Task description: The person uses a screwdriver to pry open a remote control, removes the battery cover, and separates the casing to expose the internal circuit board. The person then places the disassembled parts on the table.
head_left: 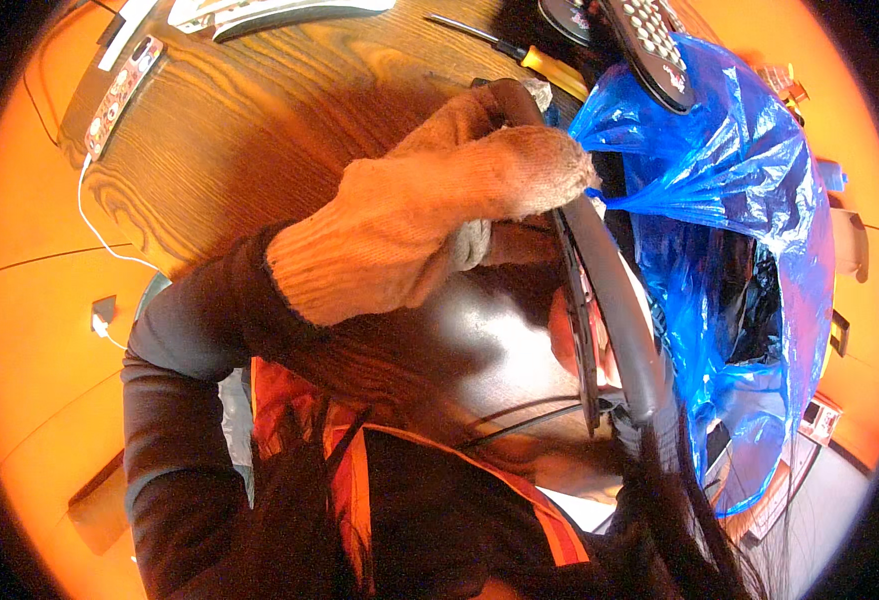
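Observation:
My left hand (439,195), in a knitted work glove with dirty fingertips, is closed round the upper part of a dark curved band (621,310). The band arcs down to the right, with a thin dark strip along its inner side. Behind the strip shows a reddish, skin-toned patch, possibly fingers of my right hand (565,330); the rest is hidden and its grip cannot be made out. Just right of the gloved fingertips lies a crumpled blue plastic bag (749,150). A bright white glare lights the area below the glove.
A screwdriver (557,72) with a yellow handle lies at the far side of the wooden table (259,110). Nearby is a dark remote control (649,55) with pale buttons. At the far left, a phone in a patterned case (119,100) trails a white cable (84,200) over the edge.

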### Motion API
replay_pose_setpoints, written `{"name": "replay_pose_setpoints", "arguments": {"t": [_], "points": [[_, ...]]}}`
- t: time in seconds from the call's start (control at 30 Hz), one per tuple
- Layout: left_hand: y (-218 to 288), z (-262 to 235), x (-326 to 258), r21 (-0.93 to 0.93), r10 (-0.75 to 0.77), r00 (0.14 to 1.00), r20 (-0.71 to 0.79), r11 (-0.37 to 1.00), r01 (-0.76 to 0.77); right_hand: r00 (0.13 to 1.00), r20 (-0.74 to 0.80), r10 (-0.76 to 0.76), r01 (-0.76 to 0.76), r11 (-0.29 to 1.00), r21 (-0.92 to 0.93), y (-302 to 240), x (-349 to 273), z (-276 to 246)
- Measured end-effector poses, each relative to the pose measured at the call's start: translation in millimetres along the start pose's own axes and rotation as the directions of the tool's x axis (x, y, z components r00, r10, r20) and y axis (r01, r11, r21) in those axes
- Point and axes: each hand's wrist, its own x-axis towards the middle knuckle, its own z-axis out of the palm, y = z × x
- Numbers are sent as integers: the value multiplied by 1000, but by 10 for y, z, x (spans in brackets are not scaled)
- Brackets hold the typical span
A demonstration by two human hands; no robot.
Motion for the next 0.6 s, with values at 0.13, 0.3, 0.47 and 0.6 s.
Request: {"name": "replay_pose_setpoints", "arguments": {"t": [0.13,0.3,0.47,0.6], "points": [[246,-110,107,-46,240,971,-23,969,-241,999,26,-37,38,999,-7,-22,18,43],[420,-247,150,-8,356,934,31,935,-356,940,-294,-171,116,974,-195,-32,26,256],[216,-280,114,195,309,922,-233,944,-267,872,-175,-458,354,835,-421,-110,-34,283],[179,-373,89,440,207,958,-199,892,-101,965,-139,-225,138,876,-462,-119,-106,329]]}}
